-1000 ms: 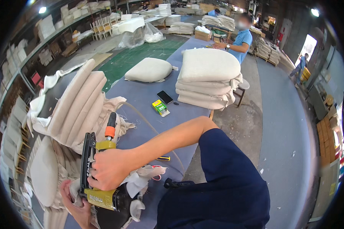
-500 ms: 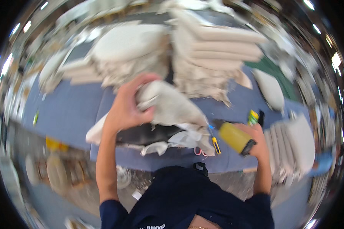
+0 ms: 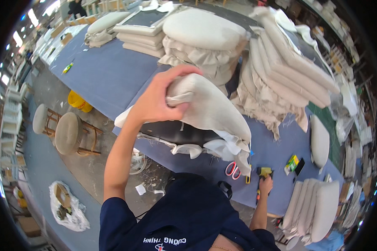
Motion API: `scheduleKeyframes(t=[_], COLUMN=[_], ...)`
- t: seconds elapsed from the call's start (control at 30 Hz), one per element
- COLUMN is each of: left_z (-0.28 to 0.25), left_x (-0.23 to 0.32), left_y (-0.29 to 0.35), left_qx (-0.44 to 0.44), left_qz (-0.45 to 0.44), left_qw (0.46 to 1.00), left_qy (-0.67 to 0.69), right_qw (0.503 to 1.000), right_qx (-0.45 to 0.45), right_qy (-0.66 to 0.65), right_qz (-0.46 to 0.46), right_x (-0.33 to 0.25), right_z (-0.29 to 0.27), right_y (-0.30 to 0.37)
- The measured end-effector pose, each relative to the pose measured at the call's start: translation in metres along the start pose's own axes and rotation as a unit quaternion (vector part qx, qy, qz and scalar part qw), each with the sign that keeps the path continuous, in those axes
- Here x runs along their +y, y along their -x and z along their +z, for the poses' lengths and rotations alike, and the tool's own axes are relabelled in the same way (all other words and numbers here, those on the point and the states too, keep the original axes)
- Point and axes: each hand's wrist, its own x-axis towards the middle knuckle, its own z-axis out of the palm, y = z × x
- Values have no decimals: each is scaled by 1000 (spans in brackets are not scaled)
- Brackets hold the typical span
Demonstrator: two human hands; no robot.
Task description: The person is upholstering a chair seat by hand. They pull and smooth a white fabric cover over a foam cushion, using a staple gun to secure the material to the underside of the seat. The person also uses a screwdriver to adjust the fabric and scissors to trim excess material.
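My left hand [image 3: 165, 94] is closed over the corner of a beige upholstered seat cushion [image 3: 213, 106], tipping it up on the blue table. The cushion's black underside [image 3: 180, 131] shows below, with loose white cloth edges hanging around it. On the right, near the table's front edge, my right hand [image 3: 266, 185] is wrapped around a yellow-and-black staple gun [image 3: 264, 171]. Between the cushion and that hand lie red-handled scissors [image 3: 233, 170] and a yellow cutter knife [image 3: 248, 179], partly covered by hanging cloth.
Stacks of beige cushions [image 3: 203, 29] and padded panels [image 3: 280, 71] stand along the far side. A green-and-yellow box [image 3: 292, 164] sits right of the staple gun. More cushions [image 3: 312, 207] stand at the right edge. Stools [image 3: 69, 134] and a yellow bucket [image 3: 79, 101] are left on the floor.
The staple gun and my right hand have moved down toward the table's front edge, away from the cushion. My left hand keeps its hold on the cushion. The view has turned.
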Motion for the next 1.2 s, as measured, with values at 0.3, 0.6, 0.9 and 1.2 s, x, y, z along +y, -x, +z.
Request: scheduleKeyframes(t=[0.3,0.6,0.9,1.2], left_z=[-4,-28,-17,-40], left_x=[4,4,13,-29], left_y=[54,206,249,274], left_qx=[40,136,220,377], left_qz=[-39,-204,-218,-317], left_qw=[990,968,949,862], left_qy=[-128,-46,-65,-115], right_qw=[976,985,964,985], right_qx=[69,33,-12,43], right_qy=[-161,-108,-221,-142], right_qz=[-130,-128,-144,-93], right_x=[-76,-53,-23,-96], right_z=[48,83,94,34], right_y=[60,59,33,39])
